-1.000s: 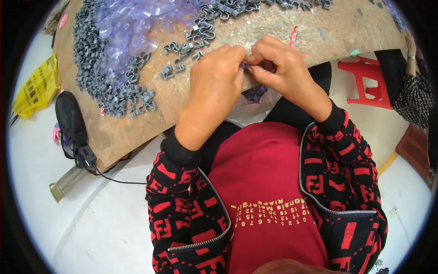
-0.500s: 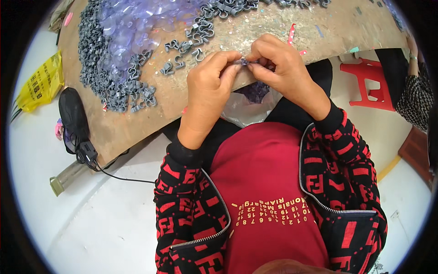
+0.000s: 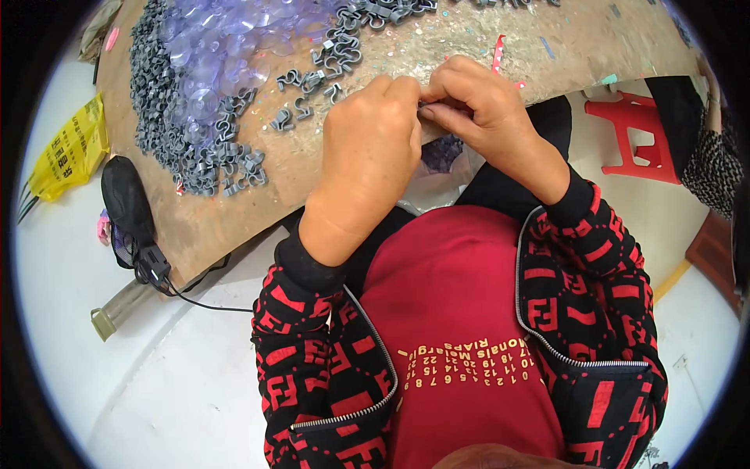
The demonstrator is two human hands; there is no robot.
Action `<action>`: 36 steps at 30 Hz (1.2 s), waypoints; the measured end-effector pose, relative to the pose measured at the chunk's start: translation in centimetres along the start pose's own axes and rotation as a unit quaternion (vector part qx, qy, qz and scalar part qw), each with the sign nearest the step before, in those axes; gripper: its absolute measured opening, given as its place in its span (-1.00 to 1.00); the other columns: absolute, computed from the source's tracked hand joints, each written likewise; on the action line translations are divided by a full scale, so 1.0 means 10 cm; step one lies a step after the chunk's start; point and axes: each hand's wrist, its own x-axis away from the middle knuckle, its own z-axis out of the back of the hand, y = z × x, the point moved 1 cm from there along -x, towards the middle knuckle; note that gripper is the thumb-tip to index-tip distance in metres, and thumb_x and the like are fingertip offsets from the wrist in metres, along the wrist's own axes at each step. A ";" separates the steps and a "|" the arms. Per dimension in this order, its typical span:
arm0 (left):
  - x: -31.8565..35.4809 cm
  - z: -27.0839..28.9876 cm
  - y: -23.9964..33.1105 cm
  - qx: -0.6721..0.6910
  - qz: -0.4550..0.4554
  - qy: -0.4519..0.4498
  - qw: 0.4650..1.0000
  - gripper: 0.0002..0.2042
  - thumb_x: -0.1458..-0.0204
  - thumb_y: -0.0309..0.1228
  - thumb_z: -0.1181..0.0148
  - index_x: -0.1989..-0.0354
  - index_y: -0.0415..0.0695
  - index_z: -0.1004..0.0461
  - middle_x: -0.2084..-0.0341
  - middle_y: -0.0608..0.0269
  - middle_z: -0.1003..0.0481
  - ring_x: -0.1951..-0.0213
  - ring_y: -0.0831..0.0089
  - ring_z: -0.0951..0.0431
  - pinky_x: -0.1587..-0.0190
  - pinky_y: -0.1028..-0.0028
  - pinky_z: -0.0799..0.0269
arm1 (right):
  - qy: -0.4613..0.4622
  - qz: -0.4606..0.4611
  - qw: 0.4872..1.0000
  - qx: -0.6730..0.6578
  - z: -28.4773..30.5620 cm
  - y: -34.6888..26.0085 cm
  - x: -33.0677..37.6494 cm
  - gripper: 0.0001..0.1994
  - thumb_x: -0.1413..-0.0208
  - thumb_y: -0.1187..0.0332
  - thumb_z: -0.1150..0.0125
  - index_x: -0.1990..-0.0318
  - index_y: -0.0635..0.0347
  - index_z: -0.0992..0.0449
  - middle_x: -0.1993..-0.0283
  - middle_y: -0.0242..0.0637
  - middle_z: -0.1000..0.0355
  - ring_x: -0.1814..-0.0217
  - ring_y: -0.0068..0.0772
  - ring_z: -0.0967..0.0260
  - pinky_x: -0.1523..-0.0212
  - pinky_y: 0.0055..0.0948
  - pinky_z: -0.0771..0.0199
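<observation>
My left hand (image 3: 371, 137) and my right hand (image 3: 484, 109) meet over the table's near edge, both closed, fingertips almost touching. Between them is a small dark grey-purple piece (image 3: 423, 108); fingers cover nearly all of it, so its kind does not show. The left hand's back faces up and hides its fingertips. On the right, thumb and forefinger pinch. Left of my hands lie a few loose grey plastic clips (image 3: 282, 119). Beyond them, many more grey clips (image 3: 156, 94) surround a heap of clear purple suction cups (image 3: 223, 47). Below my hands, a clear plastic bag (image 3: 461, 178) holds dark purple pieces (image 3: 443, 155).
The brown table (image 3: 199, 223) has scraps on it, among them a red strip (image 3: 498, 53). At its left are a yellow bag (image 3: 74, 148) and a black corded object (image 3: 125, 195). A red stool (image 3: 637, 137) and another person's sleeve (image 3: 712, 164) are at right.
My left hand has rolled over and moved slightly right, its back now covering the small piece that showed between the fingertips. The right hand has stayed nearly in place, still pinching.
</observation>
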 end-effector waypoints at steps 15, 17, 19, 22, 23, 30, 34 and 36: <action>0.00 -0.04 -0.01 0.011 0.024 -0.017 1.000 -0.92 0.16 -0.53 -0.14 0.45 -0.18 -0.40 0.53 0.07 -0.46 0.47 0.08 -0.52 0.44 0.24 -0.46 | -0.044 -0.006 0.999 0.023 0.03 -0.05 -0.04 -0.86 0.10 0.58 -0.23 0.37 0.28 -0.40 0.36 -0.21 -0.29 0.32 -0.12 -0.35 0.35 -0.36 -0.35; 0.00 -0.03 -0.07 0.041 0.037 -0.019 0.998 -0.92 0.15 -0.53 -0.13 0.44 -0.19 -0.40 0.51 0.05 -0.47 0.46 0.05 -0.52 0.42 0.20 -0.44 | -0.046 -0.002 0.999 0.025 0.01 -0.03 -0.06 -0.87 0.10 0.57 -0.23 0.36 0.28 -0.41 0.37 -0.21 -0.30 0.32 -0.12 -0.35 0.35 -0.35 -0.35; 0.02 -0.05 -0.10 0.070 0.049 -0.019 0.996 -0.91 0.15 -0.52 -0.12 0.43 -0.19 -0.40 0.50 0.03 -0.48 0.45 0.02 -0.51 0.41 0.16 -0.42 | -0.049 0.006 0.998 0.027 0.01 -0.03 -0.08 -0.87 0.09 0.56 -0.23 0.36 0.28 -0.41 0.37 -0.20 -0.30 0.32 -0.11 -0.35 0.35 -0.34 -0.34; 0.03 -0.07 -0.13 0.127 0.077 -0.012 0.989 -0.92 0.15 -0.51 -0.11 0.44 -0.20 -0.41 0.52 -0.01 -0.49 0.44 -0.02 -0.51 0.39 0.13 -0.41 | -0.063 -0.005 0.997 0.045 0.02 -0.03 -0.09 -0.86 0.09 0.54 -0.23 0.35 0.28 -0.42 0.38 -0.19 -0.30 0.32 -0.09 -0.36 0.33 -0.32 -0.34; 0.03 -0.07 -0.14 0.148 0.102 -0.024 0.983 -0.92 0.15 -0.51 -0.12 0.44 -0.20 -0.42 0.54 -0.02 -0.49 0.43 -0.02 -0.52 0.38 0.13 -0.41 | -0.064 -0.001 0.997 0.049 0.02 -0.02 -0.09 -0.86 0.09 0.54 -0.24 0.35 0.27 -0.42 0.38 -0.19 -0.31 0.32 -0.08 -0.37 0.33 -0.32 -0.35; 0.00 -0.11 -0.09 0.066 0.067 -0.008 0.996 -0.91 0.17 -0.50 -0.11 0.46 -0.22 -0.44 0.57 -0.03 -0.51 0.43 -0.01 -0.53 0.34 0.12 -0.42 | -0.074 0.012 0.995 0.061 0.03 0.01 -0.09 -0.87 0.09 0.53 -0.23 0.36 0.26 -0.43 0.39 -0.18 -0.33 0.32 -0.07 -0.37 0.33 -0.30 -0.36; 0.01 -0.10 -0.12 0.099 0.081 -0.007 0.992 -0.90 0.17 -0.49 -0.11 0.45 -0.21 -0.47 0.56 -0.02 -0.52 0.43 0.00 -0.54 0.33 0.14 -0.44 | -0.065 0.022 0.995 0.078 0.03 -0.02 -0.10 -0.87 0.09 0.52 -0.24 0.36 0.25 -0.43 0.40 -0.18 -0.33 0.32 -0.07 -0.37 0.33 -0.28 -0.35; -0.01 -0.10 -0.17 0.137 0.102 -0.034 0.985 -0.88 0.19 -0.47 -0.14 0.43 -0.19 -0.50 0.55 -0.01 -0.53 0.42 0.03 -0.56 0.33 0.19 -0.46 | -0.071 0.028 0.994 0.085 0.04 -0.04 -0.11 -0.87 0.09 0.51 -0.24 0.35 0.24 -0.43 0.40 -0.18 -0.34 0.33 -0.06 -0.37 0.34 -0.26 -0.34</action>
